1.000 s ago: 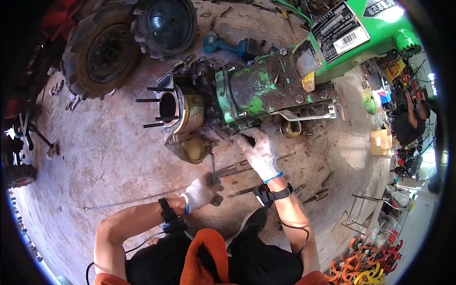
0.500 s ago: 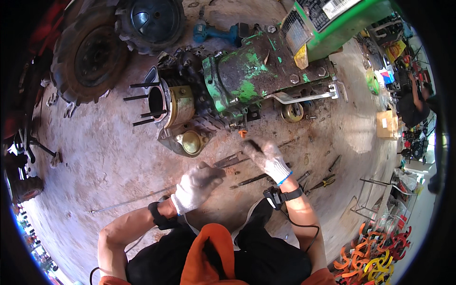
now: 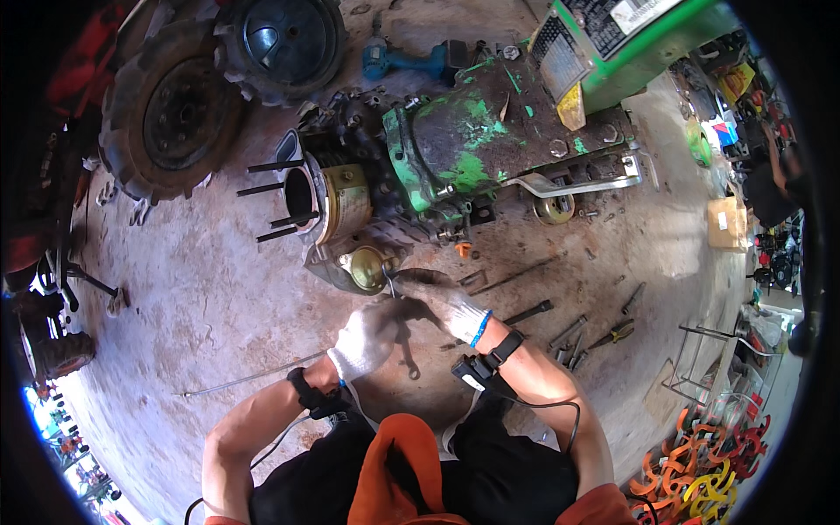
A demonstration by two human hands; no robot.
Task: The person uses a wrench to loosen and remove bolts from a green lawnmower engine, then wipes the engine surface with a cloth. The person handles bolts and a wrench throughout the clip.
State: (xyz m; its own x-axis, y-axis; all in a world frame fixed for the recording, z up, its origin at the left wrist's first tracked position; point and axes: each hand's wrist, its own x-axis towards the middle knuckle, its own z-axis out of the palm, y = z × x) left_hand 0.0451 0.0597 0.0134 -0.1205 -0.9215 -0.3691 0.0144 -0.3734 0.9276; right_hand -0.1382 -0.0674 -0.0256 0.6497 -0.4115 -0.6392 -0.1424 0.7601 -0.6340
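Note:
My left hand (image 3: 366, 339), in a white knit glove with darkened fingers, closes around the middle of a metal wrench (image 3: 409, 357). The wrench's ring end points down toward my feet. My right hand (image 3: 442, 300), gloved alike, meets the left from the right side; its fingers are closed at the wrench's upper end, partly hiding it. Just beyond the fingertips is a round brass-coloured cover (image 3: 363, 268) on the engine's near side. The engine's open cylinder (image 3: 300, 195) has several dark studs sticking out leftward.
A green gearbox housing (image 3: 472, 144) joins the engine. Behind lie a blue power drill (image 3: 409, 63) and lugged tyres (image 3: 179, 114). Pliers (image 3: 612, 332), sockets and bars lie on the floor to the right. A long thin rod (image 3: 254, 376) lies at left; curved orange blades (image 3: 674, 472) are piled lower right.
My right hand has swung left and toward me, joining my left hand below the brass-coloured cover. The wrench now shows between them. The view has shifted slightly.

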